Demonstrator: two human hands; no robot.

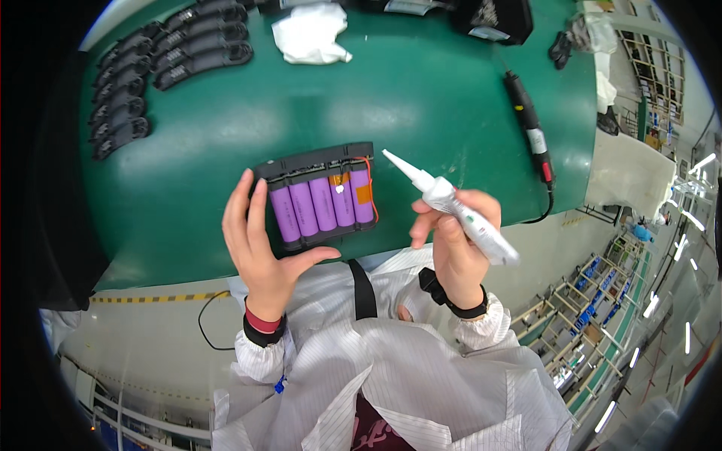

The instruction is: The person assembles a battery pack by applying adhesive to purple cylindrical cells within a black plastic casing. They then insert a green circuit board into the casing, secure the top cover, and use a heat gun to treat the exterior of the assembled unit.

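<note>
A battery pack (320, 204) with a row of purple cylindrical cells and a black plastic frame lies on the green table in front of me. Orange tape, a red wire along its right end and a small white dab on one cell show on it. My left hand (265, 252) grips the pack at its left end, fingertips at the upper left corner and thumb along the near edge. In my right hand (459, 240) is a white glue tube (474, 223); its tapered nozzle points up and left, just off the pack's right end.
Several black curved plastic housings (199, 60) are lined up at the far left. A crumpled white cloth (310, 34) lies at the back. On the right, a black electric screwdriver (530, 124) trails its cable over the green table's (421, 98) near edge.
</note>
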